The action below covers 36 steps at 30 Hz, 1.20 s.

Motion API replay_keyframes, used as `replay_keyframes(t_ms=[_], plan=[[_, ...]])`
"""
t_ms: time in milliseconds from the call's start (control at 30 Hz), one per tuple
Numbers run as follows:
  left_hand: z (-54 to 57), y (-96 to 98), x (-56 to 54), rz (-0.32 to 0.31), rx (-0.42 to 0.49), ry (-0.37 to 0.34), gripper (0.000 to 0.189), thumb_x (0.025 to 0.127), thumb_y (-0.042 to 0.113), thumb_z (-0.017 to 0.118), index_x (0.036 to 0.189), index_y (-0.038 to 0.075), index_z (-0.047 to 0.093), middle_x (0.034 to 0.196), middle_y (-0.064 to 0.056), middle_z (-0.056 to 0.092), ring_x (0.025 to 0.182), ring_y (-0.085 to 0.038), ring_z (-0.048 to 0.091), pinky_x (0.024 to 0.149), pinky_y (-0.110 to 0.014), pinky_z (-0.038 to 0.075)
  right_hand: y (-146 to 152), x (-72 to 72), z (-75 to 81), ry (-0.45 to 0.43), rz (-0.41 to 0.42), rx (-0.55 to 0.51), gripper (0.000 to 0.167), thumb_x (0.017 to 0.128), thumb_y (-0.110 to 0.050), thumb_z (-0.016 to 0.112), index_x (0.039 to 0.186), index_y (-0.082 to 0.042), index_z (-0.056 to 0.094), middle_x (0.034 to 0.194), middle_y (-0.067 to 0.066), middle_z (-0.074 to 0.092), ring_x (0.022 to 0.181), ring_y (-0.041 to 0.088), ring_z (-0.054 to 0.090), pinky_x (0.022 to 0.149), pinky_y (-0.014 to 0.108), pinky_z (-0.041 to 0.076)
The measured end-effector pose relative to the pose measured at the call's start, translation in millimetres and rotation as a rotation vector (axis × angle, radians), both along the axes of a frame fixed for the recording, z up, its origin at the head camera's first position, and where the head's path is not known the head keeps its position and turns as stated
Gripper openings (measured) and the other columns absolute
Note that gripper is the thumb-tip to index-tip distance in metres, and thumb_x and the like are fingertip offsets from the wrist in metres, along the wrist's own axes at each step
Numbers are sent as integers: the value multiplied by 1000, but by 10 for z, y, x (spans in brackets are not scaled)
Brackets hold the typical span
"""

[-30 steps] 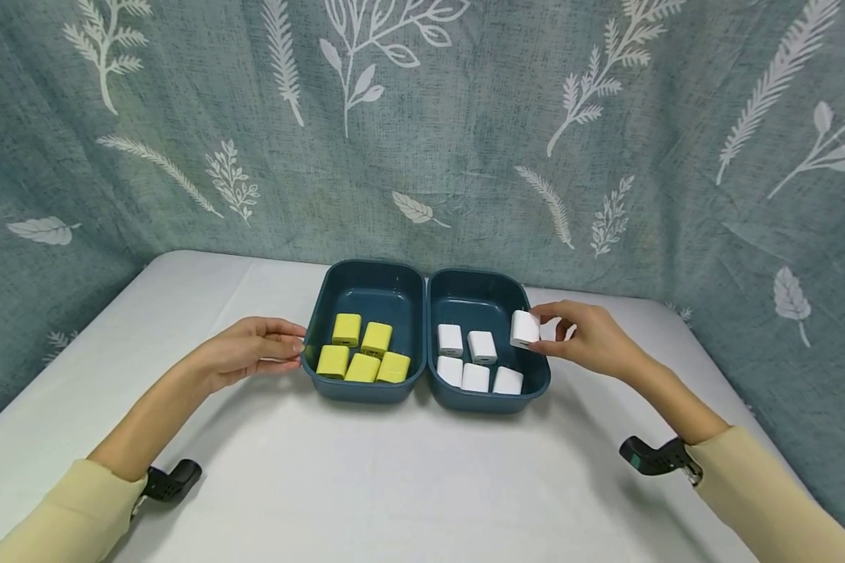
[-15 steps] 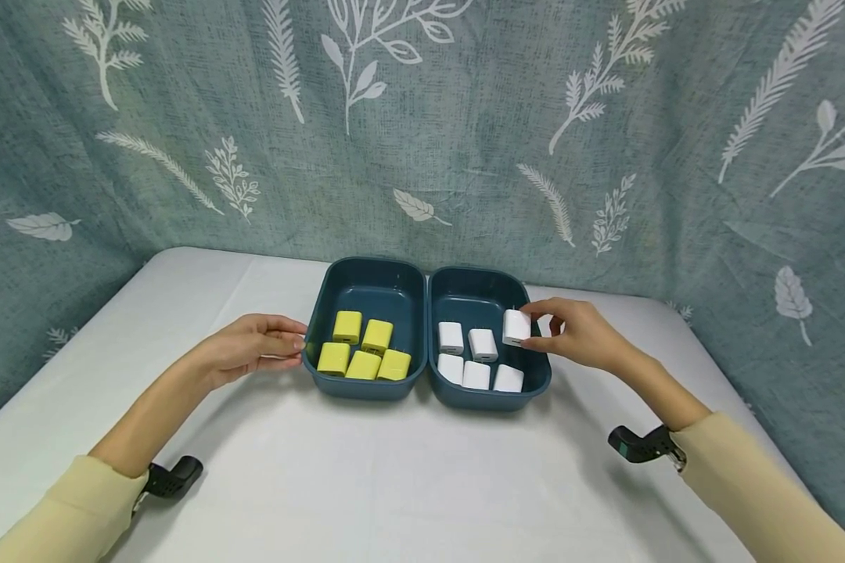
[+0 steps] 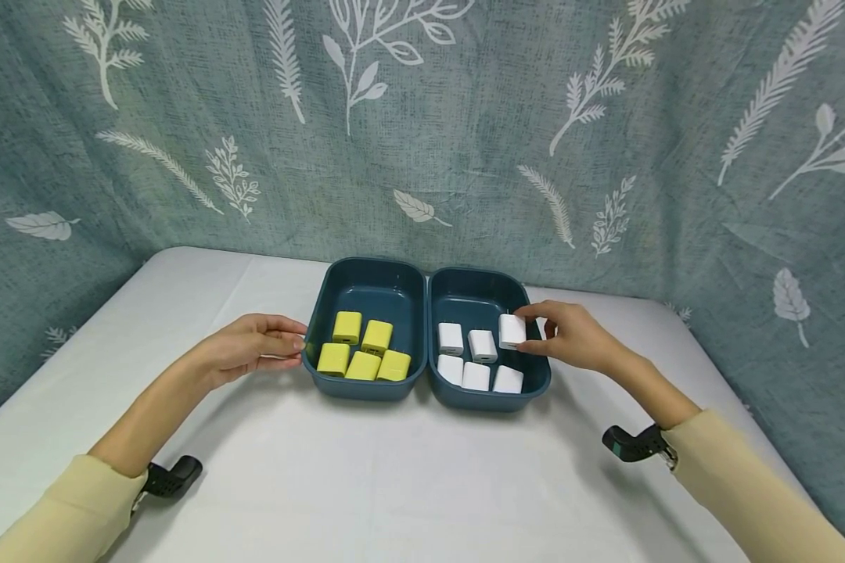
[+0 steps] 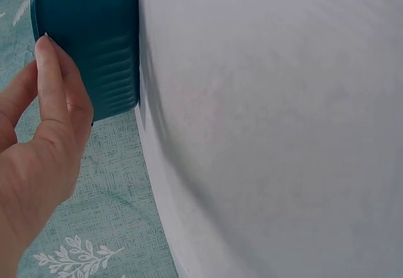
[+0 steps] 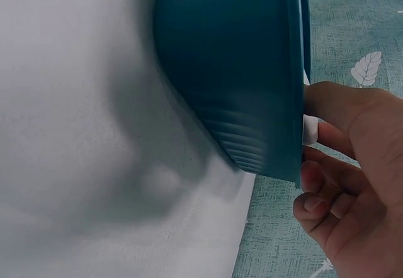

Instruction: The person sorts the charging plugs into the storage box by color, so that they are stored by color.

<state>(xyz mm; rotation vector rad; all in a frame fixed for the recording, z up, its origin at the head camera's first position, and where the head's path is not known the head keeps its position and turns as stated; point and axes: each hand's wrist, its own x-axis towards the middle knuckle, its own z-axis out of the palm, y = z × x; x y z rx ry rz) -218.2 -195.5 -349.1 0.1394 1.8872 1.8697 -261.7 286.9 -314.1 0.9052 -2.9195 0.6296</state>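
My right hand pinches a white charger plug between thumb and fingers, inside the right blue bin. In the right wrist view the bin wall hides most of that plug, and only a white sliver shows by the fingers. Several other white charger plugs sit in the front part of this bin. On the other side, my left hand touches the outer wall of the left blue bin with fairly straight fingers, fingertips right at the rim. Several yellow charger plugs lie in that bin.
Both bins stand side by side near the back edge of a table with a white cloth. A blue-green curtain with white leaf prints hangs behind and beside it. A black wrist camera hangs below the left sleeve.
My right hand has moved left with the white charger plug, from the bin's right rim further inside it and closer to the other white plugs. My left hand has stayed in place.
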Motion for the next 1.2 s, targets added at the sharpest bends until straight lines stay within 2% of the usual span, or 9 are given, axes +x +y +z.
replay_keyframes(t_ms=[267, 633, 933, 1200], plan=[[-3, 13, -8, -5, 4, -5, 46, 99, -3, 54, 139, -15, 35, 105, -10, 61, 94, -17, 67, 96, -37, 54, 24, 10, -56, 37, 36, 47, 52, 85, -20, 80, 129, 2, 61, 114, 15, 62, 72, 17, 51, 58, 30, 46], [-17, 20, -23, -7, 0, -8, 47, 99, -2, 56, 139, -15, 35, 106, -10, 61, 94, -17, 67, 95, -36, 55, 57, 93, -21, 53, 56, -15, 49, 88, -18, 77, 129, 1, 60, 116, 17, 63, 74, 17, 50, 58, 29, 44], [-17, 20, -15, -12, -3, -2, 47, 99, -3, 55, 139, -15, 35, 107, -11, 61, 94, -17, 67, 95, -36, 55, 124, 114, -23, 74, 1, -62, 52, 90, -20, 76, 133, 2, 57, 124, 18, 60, 79, 21, 52, 58, 30, 45], [4, 20, 9, -28, -40, 43, 48, 98, -2, 57, 138, -17, 35, 106, -11, 60, 93, -17, 66, 94, -37, 56, 211, 133, -35, 92, -64, -64, 56, 91, -22, 75, 137, 0, 53, 125, 17, 61, 80, 20, 53, 58, 30, 46]])
